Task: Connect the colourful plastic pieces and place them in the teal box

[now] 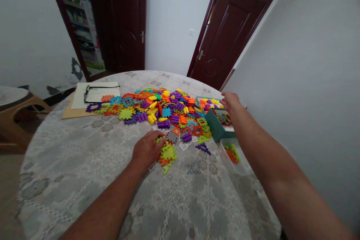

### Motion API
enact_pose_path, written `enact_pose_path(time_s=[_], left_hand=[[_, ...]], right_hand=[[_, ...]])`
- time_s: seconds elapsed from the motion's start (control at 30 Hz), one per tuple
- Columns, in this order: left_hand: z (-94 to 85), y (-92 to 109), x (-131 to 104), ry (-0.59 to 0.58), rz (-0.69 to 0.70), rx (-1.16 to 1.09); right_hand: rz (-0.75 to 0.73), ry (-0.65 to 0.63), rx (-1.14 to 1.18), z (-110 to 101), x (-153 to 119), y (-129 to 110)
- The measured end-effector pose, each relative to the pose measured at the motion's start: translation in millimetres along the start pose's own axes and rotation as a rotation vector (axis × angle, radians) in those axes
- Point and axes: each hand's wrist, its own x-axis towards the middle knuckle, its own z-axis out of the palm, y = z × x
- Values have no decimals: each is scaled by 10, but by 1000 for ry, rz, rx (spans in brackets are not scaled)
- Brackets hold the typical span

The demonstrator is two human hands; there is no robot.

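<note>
My left hand (148, 146) rests low over the table, its fingers curled round the edge of a small cluster of lime-green and orange interlocking plastic pieces (168, 153). A grey toothed square (171, 137) lies just beyond this cluster. My right hand (231, 101) is stretched out to the right, above the green box (216, 129) and a tray of colourful pieces (208, 102). Its fingers point left and look apart, with nothing seen in them. A large heap of building pieces (166, 112) in purple, yellow, orange and blue lies ahead of both hands.
A clear plastic container (242, 167) with green and orange pieces stands under my right forearm. Loose purple (203, 148) and grey triangles (194, 167) lie near it. Eyeglasses (86, 93) sit on papers (75, 101) at the left. A stool (17, 120) stands beyond the table's left edge.
</note>
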Motion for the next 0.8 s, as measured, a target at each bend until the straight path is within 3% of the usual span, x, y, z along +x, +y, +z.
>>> enact_pose_path(time_s=[0.1,0.17,0.33,0.4,0.47,0.67,0.8], left_hand=[[7,0,0,20,18,7],[19,-8,0,29,25,13],[46,-22,6,27,22,20],[44,-14,9,26,8,26],[33,2,12,22,5,31],[-8,36,9,19,11,29],[0,36,5,18,-5,12]], right_hand=[[8,-57,37,-14,-338,23],[-70,-199,-1,-49,-656,53],[-577,-611,-457,-146,-1585,275],[-746,-703,-595,-123,-1902,425],[-813,-750,-728,-63,-2132,579],[-744,-725,-1001,23,-2317,800],[-624,-799,-832,-84,-2182,674]])
